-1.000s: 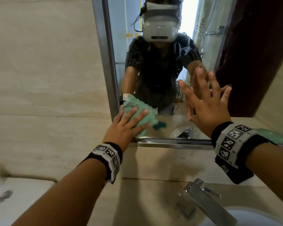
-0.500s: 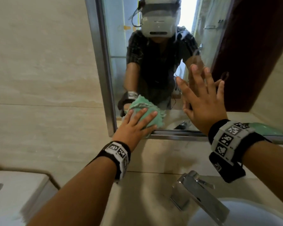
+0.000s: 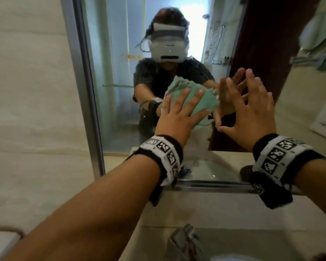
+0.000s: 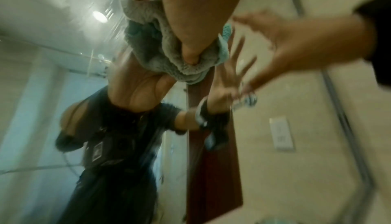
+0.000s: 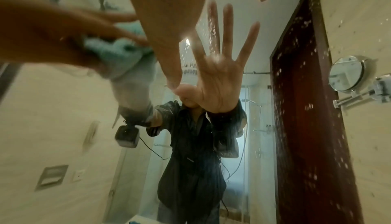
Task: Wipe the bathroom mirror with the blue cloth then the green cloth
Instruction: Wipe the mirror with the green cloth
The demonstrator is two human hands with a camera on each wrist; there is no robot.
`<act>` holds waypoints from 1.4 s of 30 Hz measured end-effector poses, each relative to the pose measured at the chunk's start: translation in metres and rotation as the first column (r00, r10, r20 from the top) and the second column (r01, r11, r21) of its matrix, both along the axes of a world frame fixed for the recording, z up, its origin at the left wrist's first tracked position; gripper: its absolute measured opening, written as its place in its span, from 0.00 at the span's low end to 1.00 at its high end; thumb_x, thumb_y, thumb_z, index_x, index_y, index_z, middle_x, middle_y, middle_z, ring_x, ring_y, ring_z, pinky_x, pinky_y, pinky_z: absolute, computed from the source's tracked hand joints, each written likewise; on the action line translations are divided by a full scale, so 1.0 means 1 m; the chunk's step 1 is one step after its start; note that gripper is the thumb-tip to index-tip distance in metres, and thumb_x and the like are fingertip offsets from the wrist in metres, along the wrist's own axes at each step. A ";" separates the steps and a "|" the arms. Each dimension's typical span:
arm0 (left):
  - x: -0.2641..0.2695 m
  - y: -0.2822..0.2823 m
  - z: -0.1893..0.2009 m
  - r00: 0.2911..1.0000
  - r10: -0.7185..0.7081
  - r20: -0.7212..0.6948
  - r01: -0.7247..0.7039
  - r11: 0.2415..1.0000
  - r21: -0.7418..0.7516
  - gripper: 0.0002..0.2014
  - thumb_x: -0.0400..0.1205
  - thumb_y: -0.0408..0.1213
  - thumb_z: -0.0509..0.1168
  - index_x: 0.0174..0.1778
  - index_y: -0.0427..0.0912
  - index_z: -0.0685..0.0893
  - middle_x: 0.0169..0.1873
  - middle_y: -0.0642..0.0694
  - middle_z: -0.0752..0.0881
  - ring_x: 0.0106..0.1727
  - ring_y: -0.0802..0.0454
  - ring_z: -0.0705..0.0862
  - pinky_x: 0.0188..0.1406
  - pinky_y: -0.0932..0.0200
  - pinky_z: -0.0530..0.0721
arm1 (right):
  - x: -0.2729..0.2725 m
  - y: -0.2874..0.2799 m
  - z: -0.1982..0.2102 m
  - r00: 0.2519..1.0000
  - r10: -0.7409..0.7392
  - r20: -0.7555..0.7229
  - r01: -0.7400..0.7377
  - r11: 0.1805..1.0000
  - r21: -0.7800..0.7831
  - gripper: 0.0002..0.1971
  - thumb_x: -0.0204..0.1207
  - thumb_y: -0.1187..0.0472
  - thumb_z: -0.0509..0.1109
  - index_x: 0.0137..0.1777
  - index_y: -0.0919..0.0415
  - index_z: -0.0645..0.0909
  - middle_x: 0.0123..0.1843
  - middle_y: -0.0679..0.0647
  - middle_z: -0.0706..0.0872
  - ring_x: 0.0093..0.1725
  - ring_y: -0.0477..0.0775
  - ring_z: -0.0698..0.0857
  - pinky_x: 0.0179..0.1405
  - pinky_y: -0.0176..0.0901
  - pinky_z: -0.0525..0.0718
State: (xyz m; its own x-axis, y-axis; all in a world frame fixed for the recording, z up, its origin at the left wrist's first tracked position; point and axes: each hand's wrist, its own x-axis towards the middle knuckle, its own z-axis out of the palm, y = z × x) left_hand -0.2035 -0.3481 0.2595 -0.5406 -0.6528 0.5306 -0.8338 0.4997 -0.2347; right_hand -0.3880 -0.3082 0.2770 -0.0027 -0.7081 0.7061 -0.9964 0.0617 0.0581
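Note:
My left hand (image 3: 179,113) presses the crumpled green cloth (image 3: 198,98) flat against the mirror (image 3: 117,72), with its fingers spread and straight over the cloth. The cloth sits mid-height on the glass, right beside my right hand (image 3: 250,110). That hand lies flat on the glass with its fingers spread and holds nothing. In the left wrist view, the cloth (image 4: 160,57) bunches under my thumb. Beside my palm in the right wrist view, the cloth (image 5: 118,53) shows blurred, and water spots dot the glass. I cannot make out the blue cloth.
The mirror's metal frame (image 3: 83,72) runs down its left side, with beige tiled wall beyond. A chrome faucet (image 3: 184,242) and a sink rim (image 3: 230,258) lie below my arms. A round wall mirror (image 3: 316,32) shows at the upper right.
My left hand has slid the green cloth up and to the right, from the mirror's lower left corner towards my right hand. The right hand has stayed flat on the glass.

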 end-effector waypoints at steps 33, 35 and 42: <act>-0.071 0.007 0.197 0.938 0.082 -0.337 -0.102 0.994 -0.040 0.41 0.80 0.42 0.67 0.80 0.69 0.48 0.81 0.50 0.31 0.81 0.39 0.32 0.75 0.33 0.36 | -0.081 0.010 0.141 0.999 -0.001 0.053 0.000 1.000 0.026 0.62 0.61 0.38 0.77 0.79 0.41 0.29 0.81 0.50 0.26 0.81 0.59 0.35 0.77 0.70 0.54; -0.080 0.011 0.178 0.974 0.101 -0.203 -0.115 0.992 -0.059 0.42 0.80 0.41 0.66 0.80 0.68 0.45 0.81 0.49 0.30 0.81 0.38 0.31 0.77 0.29 0.40 | -0.085 0.005 0.140 0.997 0.011 0.073 -0.015 0.998 0.054 0.64 0.59 0.37 0.78 0.78 0.40 0.27 0.80 0.48 0.23 0.81 0.58 0.31 0.76 0.71 0.52; -0.104 0.018 0.120 0.989 0.057 0.133 -0.060 0.998 0.016 0.41 0.80 0.42 0.64 0.80 0.68 0.44 0.81 0.52 0.29 0.80 0.39 0.29 0.76 0.27 0.36 | -0.089 -0.001 0.138 0.995 0.056 0.087 -0.061 0.996 0.057 0.67 0.56 0.35 0.79 0.78 0.40 0.26 0.79 0.47 0.23 0.80 0.60 0.31 0.74 0.76 0.51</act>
